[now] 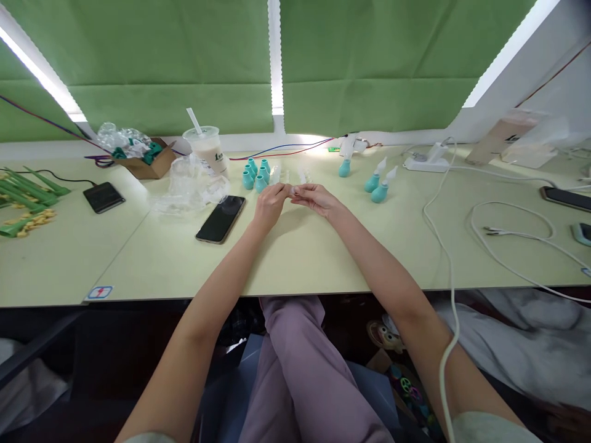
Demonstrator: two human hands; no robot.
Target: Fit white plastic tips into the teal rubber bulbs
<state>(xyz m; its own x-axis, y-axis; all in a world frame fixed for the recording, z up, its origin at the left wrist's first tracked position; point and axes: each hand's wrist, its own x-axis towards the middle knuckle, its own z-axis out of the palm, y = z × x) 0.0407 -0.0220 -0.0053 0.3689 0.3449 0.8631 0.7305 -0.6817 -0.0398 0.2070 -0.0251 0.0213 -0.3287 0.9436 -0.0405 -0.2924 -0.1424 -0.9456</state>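
The head view shows one person's two bare hands over a pale table (305, 261), the left hand (270, 206) and the right hand (319, 199) meeting fingertip to fingertip. Both are closed in a pinch on one small whitish piece (292, 191), held just above the table between them; it is too covered to tell which way it points or how its long axis runs. Just beyond the left hand stand six open-necked teal bulbs (261, 183) in a close cluster, their mouths facing up. More clear pieces (303, 175) lie behind the fingers, partly hidden and not countable. To the right are two tipped teal bulbs (380, 193), side by side, their white tips slanting up toward the far right, long axes nearly parallel. Farther back, between them and the hands, is a single teal bulb (344, 168); whether the white part above belongs to it cannot be told. Left of the hands lie one black phone (220, 219), its long axis running from near left to far right, and, farther off, one cup (205, 151) with one straw (194, 120).
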